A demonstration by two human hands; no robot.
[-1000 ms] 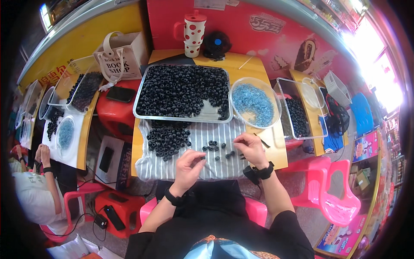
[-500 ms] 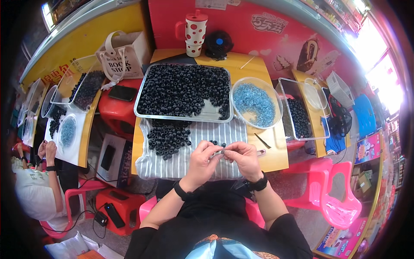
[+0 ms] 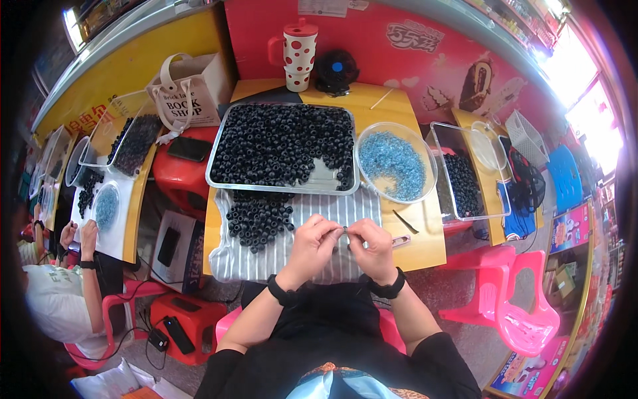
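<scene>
My left hand point(image 3: 312, 247) and my right hand point(image 3: 372, 250) meet above the striped cloth point(image 3: 332, 201). Their fingertips pinch a small dark piece point(image 3: 344, 230) between them, mostly covered by the fingers. Left of my hands lies a loose heap of black ring-shaped pieces point(image 3: 259, 221), spread on the cloth. Behind it a clear tray point(image 3: 323, 175) is full of the same kind, with a bare patch at its front right. A round clear tub point(image 3: 373, 189) with small light-blue translucent pieces point(image 3: 391, 158) stands to the right.
Dark tweezers point(image 3: 405, 221) and a small pale tool point(image 3: 401, 240) lie right of my hands. A spotted tumbler point(image 3: 299, 56), a black fan point(image 3: 337, 69) and a tote bag point(image 3: 189, 93) are behind. At left a person point(image 3: 63, 302) works at another table; a pink chair point(image 3: 508, 299) stands right.
Both hands have shifted slightly, the right one a little left and lower. The dark pieces seen behind the fingertips before are no longer visible there. The person at left has moved their hands apart.
</scene>
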